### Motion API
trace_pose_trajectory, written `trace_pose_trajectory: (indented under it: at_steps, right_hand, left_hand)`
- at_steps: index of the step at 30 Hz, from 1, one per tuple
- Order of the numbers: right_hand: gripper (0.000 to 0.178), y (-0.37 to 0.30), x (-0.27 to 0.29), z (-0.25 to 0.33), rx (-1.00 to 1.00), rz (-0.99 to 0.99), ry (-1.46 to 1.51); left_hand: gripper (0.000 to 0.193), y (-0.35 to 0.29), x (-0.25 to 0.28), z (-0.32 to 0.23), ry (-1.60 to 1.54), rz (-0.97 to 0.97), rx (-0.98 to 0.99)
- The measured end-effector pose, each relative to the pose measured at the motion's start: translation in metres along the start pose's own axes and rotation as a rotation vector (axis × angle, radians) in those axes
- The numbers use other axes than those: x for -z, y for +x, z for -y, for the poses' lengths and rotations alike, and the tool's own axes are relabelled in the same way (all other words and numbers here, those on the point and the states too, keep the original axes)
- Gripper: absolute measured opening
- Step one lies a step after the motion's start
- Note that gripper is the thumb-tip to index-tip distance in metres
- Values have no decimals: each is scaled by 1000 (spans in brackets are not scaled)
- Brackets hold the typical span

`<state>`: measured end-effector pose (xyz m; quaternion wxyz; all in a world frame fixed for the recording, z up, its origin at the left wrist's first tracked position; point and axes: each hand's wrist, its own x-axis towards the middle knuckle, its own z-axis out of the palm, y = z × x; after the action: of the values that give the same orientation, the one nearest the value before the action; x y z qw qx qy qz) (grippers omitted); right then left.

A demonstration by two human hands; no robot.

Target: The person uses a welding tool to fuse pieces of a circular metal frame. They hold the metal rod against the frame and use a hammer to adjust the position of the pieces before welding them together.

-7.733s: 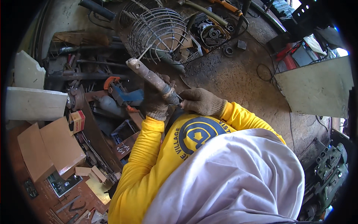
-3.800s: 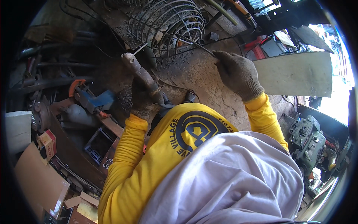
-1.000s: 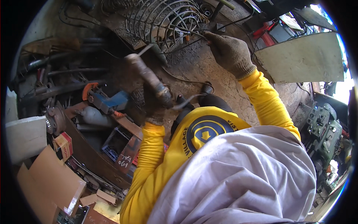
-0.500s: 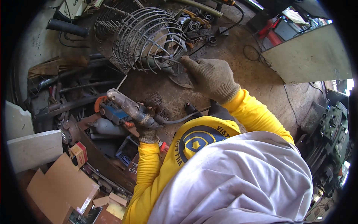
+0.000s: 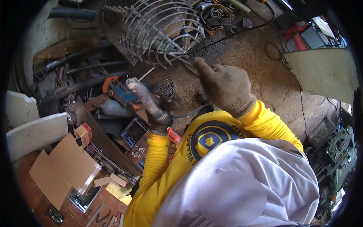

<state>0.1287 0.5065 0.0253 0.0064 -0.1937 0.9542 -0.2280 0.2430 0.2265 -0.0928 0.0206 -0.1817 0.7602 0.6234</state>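
Note:
My left hand (image 5: 160,123), in a brown knit glove, is closed around a worn welding electrode holder (image 5: 145,98). A thin pale electrode (image 5: 146,74) sticks out of its head toward the wire cage, and a cable (image 5: 189,111) trails from its rear. My gloved right hand (image 5: 227,85) is closed, thumb side toward the cage, on a thin metal rod (image 5: 181,56) at the cage's lower edge. Blur hides the exact grip. The rounded cage (image 5: 159,30) of curved metal rods lies ahead of both hands.
A blue power tool (image 5: 123,94) with an orange part lies left of my left hand, near a grey cylinder (image 5: 111,108). Metal bars, open cardboard (image 5: 64,170) and a small box (image 5: 83,135) fill the left side. A pale panel (image 5: 321,72) and green machinery (image 5: 338,147) stand right.
The whole view has shifted, so the scene sits farther right. My left hand has brought the electrode tip closer to the cage's lower edge. My right hand stays by the rod.

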Motion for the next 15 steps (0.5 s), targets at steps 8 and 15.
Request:
trace_pose_trajectory:
  at_steps: [8,15]
  right_hand:
    - [39,-1,-2,-3,41,-66,-48]
    - [34,-1,-6,-2,80,-165,-80]
  left_hand:
    - [31,22,-14,7,266,-25,-425]
    - [29,44,-1,35,413,36,-502]
